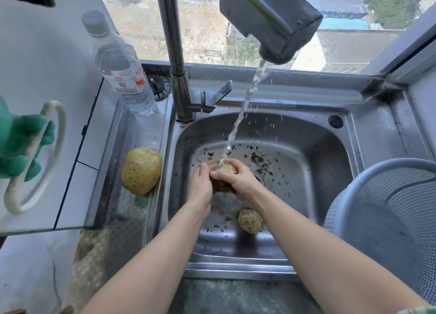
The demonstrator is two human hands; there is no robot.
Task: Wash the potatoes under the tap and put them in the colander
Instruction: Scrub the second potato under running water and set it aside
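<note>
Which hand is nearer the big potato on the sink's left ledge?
Left. The left hand grips the held potato on the side facing the ledge potato, apart from it; the right hand grips the far side, farther off.

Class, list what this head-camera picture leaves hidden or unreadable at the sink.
Head view: held potato, mostly covered by left hand and right hand.
Head view: colander, cut off by the right edge.
Head view: bottle label, print too small.
Head view: drain, mostly behind right hand.

Three potatoes (141,171) (225,169) (250,220), one colander (377,165), one bottle (125,75)
</note>
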